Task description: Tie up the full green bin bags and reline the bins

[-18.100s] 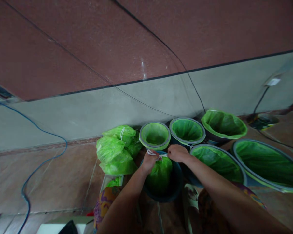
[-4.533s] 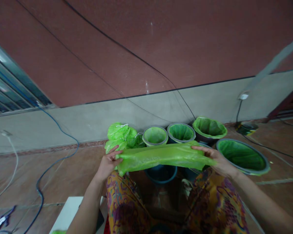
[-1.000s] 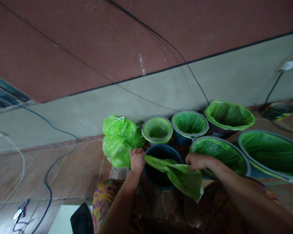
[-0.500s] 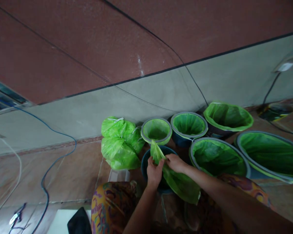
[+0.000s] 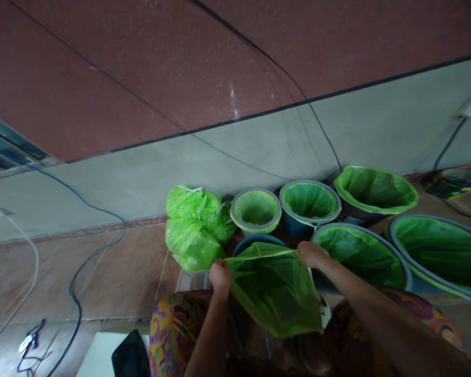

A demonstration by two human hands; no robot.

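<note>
A green mesh bag (image 5: 275, 293) is stretched between my two hands, its mouth spread wide. My left hand (image 5: 221, 275) is closed on the left end of the rim. The right end is gripped by my right hand (image 5: 313, 255). Beneath and behind the bag stands a blue bucket (image 5: 259, 239); only its far rim shows, the rest hidden by the bag. Beyond it is a small bucket lined in green (image 5: 256, 210). To the right of my right hand is a larger lined bucket (image 5: 357, 256).
Tied green bags (image 5: 194, 230) lie against the wall, beside a clear plastic container (image 5: 191, 281). More lined buckets (image 5: 310, 201) stand at the right. A blue cable (image 5: 75, 298) crosses the floor at the left, near a black object (image 5: 130, 356).
My hands have moved apart, left hand leftward and right hand rightward. The bag, bunched and folded before, is now pulled open between them and covers most of the blue bucket.
</note>
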